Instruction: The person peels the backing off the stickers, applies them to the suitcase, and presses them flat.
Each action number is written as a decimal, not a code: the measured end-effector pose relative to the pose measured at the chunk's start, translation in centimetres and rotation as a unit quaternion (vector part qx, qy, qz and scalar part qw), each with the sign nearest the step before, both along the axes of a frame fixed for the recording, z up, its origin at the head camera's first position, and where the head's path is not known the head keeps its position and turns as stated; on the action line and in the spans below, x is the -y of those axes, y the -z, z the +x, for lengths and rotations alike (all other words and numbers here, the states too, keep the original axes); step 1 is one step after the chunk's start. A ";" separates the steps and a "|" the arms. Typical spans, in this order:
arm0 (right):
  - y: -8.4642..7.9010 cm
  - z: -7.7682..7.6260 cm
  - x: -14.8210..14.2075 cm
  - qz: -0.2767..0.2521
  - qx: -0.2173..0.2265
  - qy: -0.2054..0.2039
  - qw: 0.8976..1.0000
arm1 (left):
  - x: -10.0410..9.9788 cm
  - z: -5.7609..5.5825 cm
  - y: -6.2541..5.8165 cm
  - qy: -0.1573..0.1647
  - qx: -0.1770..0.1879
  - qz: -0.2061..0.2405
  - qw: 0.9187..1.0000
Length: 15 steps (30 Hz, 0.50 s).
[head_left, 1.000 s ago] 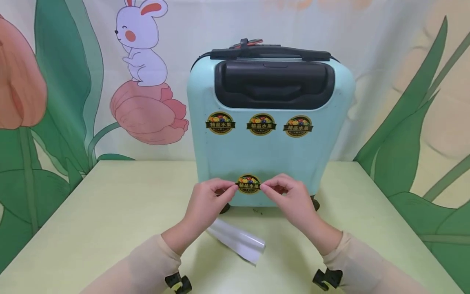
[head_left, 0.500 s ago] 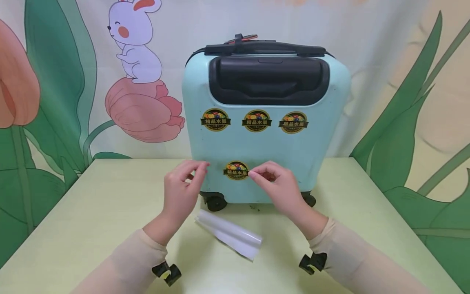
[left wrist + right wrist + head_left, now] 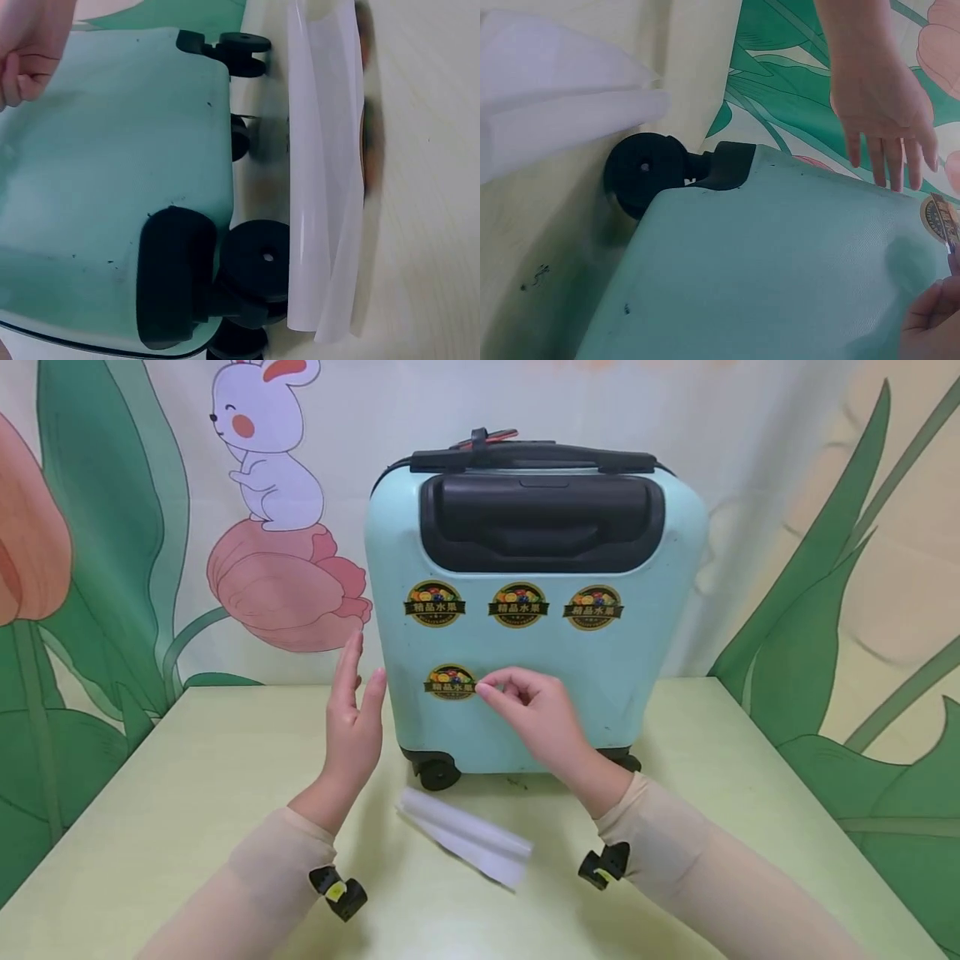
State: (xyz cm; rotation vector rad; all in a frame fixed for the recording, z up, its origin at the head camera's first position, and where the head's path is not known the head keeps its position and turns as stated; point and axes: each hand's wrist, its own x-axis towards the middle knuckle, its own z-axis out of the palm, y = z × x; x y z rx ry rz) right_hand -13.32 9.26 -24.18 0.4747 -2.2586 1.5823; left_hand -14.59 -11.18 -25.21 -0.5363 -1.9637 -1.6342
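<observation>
A light-blue hard-shell suitcase (image 3: pixel 540 647) stands upright, with three round fruit-label stickers in a row under its black handle recess; the middle one (image 3: pixel 518 605) sits between the other two. My right hand (image 3: pixel 536 710) pinches the right end of a matching sticker (image 3: pixel 450 682) between thumb and fingers, close in front of the suitcase's left half below the row. My left hand (image 3: pixel 351 718) is raised beside the suitcase's left edge, apart from the sticker. Its fingers (image 3: pixel 889 157) are straight in the right wrist view and hold nothing.
A curled white backing sheet (image 3: pixel 468 839) lies on the pale table (image 3: pixel 225 777) in front of the suitcase. Black wheels (image 3: pixel 438 773) support the suitcase. Behind stands a printed backdrop (image 3: pixel 337 443) with a rabbit and tulips.
The sticker has moved up and left with my right hand. Both hands pinched its ends earlier; my left hand has let go, moved left and straightened its fingers.
</observation>
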 end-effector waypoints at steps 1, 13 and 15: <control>-0.5 0.1 0.3 -0.005 0.002 0.000 1.000 | 0.1 -0.1 0.0 0.002 0.005 -0.003 1.000; -0.3 -1.5 1.4 -0.019 -0.005 -0.002 1.000 | -0.2 -0.9 0.2 0.035 0.023 -0.019 0.999; -0.2 -1.7 1.4 -0.023 -0.012 -0.002 1.000 | -0.3 -1.0 0.1 0.036 0.019 -0.021 0.999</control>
